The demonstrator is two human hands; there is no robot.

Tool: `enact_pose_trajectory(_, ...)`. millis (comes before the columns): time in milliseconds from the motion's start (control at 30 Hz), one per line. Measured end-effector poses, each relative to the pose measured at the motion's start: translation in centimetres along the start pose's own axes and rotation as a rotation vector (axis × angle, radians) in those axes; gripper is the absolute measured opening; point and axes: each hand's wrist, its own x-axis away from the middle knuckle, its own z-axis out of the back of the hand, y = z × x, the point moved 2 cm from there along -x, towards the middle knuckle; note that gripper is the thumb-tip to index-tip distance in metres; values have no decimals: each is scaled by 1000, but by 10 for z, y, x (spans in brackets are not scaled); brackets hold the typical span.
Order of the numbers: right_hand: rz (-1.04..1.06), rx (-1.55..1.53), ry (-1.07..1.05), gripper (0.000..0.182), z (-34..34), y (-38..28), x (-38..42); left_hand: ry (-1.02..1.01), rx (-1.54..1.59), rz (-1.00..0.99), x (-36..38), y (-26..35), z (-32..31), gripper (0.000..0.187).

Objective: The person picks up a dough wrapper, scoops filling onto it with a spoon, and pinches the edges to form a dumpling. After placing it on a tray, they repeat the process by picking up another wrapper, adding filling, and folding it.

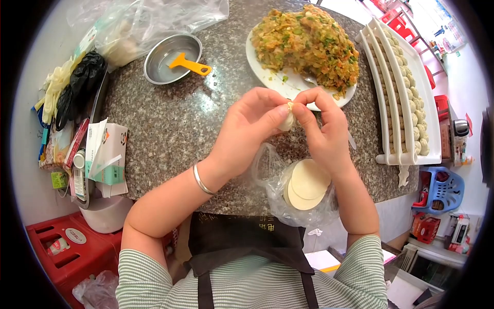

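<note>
Between my two hands is a small pale dumpling (287, 123), its gathered top pinched by the fingertips. My left hand (250, 126) is closed around its side, thumb over the dough. From the right, the thumb and forefinger of my right hand (328, 126) press on the top edge. Just beyond them, a white oval plate (267, 77) carries a heap of chopped vegetable filling (309, 44), with part of a spoon (310, 80) showing in it. Below my right hand, round dough wrappers (309, 183) lie stacked on a clear plastic bag (275, 193).
Stacked white trays (385, 98) of finished dumplings stand at the right. A metal bowl (154, 64) with a yellow-handled scraper (190, 65) sits at the far left, near a plastic bag (170, 20). Boxes (107, 154) and bags crowd the left edge of the speckled countertop (170, 123).
</note>
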Motion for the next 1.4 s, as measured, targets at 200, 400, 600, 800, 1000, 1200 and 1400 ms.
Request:
enact_pose_trajectory(200, -26, -23, 26, 10, 3, -1, 1, -64, -194, -134, -1, 2, 2, 16)
enact_pose_trajectory(400, -69, -101, 96, 10, 10, 8, -3, -111, 40, 106, -1, 6, -1, 25)
enact_pose_trajectory(600, -124, -379, -75, 15, 24, 20, -10, -221, 192, 254, -1, 10, -1, 34)
enact_pose_trajectory(800, -139, -339, -46, 27, 31, 19, -11, -201, 163, 266, 2, 13, -3, 38)
enact_pose_trajectory(1000, 228, 221, -371, 48, 38, -28, -4, -117, -63, 214, 6, 8, -12, 48)
enact_pose_trajectory(1200, -5, 307, -68, 34, 133, -37, -35, -319, -443, 22, 12, -3, -20, 43)
enact_pose_trajectory(1400, -327, 395, 418, 44, 290, 61, -78, -476, -1216, -401, 19, -6, -27, 24)
